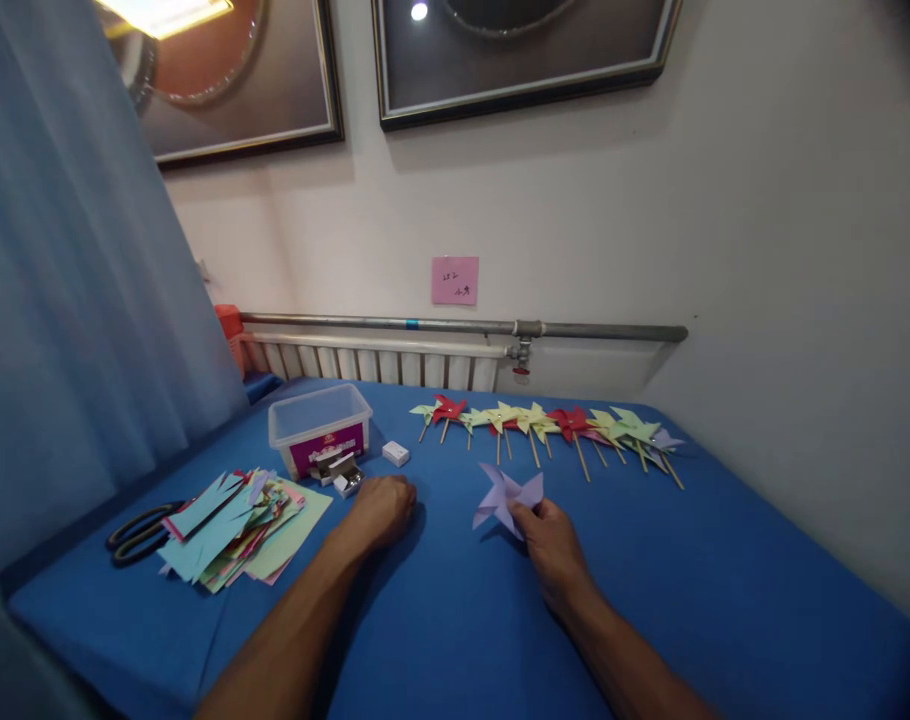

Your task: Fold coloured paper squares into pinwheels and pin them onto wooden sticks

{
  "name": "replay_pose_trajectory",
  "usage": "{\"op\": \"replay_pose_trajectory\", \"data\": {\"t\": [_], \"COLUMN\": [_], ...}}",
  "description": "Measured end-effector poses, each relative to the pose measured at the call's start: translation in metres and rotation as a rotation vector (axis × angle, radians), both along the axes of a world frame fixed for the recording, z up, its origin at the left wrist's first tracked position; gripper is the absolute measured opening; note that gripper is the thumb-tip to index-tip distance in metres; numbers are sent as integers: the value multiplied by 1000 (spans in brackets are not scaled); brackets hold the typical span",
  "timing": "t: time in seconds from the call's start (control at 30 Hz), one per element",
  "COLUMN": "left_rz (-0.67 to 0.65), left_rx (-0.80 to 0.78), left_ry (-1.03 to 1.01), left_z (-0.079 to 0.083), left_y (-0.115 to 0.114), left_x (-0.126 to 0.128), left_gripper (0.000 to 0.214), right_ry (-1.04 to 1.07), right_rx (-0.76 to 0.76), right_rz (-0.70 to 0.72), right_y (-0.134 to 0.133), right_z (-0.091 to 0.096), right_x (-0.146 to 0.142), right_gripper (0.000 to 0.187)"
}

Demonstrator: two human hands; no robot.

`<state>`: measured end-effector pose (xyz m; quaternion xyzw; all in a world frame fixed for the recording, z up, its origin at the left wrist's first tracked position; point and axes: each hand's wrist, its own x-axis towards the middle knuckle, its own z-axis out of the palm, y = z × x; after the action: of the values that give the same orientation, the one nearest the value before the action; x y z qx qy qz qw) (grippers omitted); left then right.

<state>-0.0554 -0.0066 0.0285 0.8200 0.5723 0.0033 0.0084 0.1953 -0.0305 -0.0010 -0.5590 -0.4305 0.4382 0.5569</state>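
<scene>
Right hand (556, 550), lower centre-right of the frame: closed, thumb and fingers pinching one vane.
Lilac paper pinwheel (500, 498), just right of centre: in that grip, above the blue cover (455, 640), vanes spread; no stick visible on it.
Left hand (384, 508), left of centre: fingers curled in, near the cover; whether it pinches anything, cannot tell.
Scissors (131, 540), lower left: handles showing, blades hidden by paper.
Cut paper pile (222, 530), beside the scissors: mixed colours, loosely stacked.
Open small box (348, 478), just beyond the left hand: small shiny pieces inside.
White box (396, 454), beyond it: apparently closed.
Clear tub (320, 408), further back: lidless, purple label.
Row of pinwheels (571, 422), mid-frame to right: red, yellow, green and lilac, on sticks.
Radiator (365, 362) and pink note (455, 281), behind, toward the top.
Step, as judged: assembly, folded head in hand, stick not fitted. Next move seems to call for folds held firm at the centre, and a fastener placed squarely there.
</scene>
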Motion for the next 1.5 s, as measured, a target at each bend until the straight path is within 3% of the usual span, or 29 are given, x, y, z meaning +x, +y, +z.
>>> {"op": "replay_pose_trajectory", "data": {"t": [0.57,0.83,0.97,1.23,1.5], "left_rz": [-58,-108,-67,33,5], "left_rx": [1,-13,70,79,-53], "left_ry": [-208,-798,-835,-929,-1269], "left_z": [-9,1,-2,-6,-12], "left_y": [-4,-22,-26,-24,-23], "left_x": [14,49,63,62,66], "left_gripper": [19,15,12,12,9], "right_ry": [-58,-159,-161,-99,-50], "right_rx": [38,103,117,118,155], "right_rz": [15,28,21,36,78], "right_y": [-6,-6,-7,-7,-8], "right_z": [2,1,0,-1,-1], "right_x": [-7,-19,-30,-32,-34], "right_gripper": [36,33,27,31,33]}}
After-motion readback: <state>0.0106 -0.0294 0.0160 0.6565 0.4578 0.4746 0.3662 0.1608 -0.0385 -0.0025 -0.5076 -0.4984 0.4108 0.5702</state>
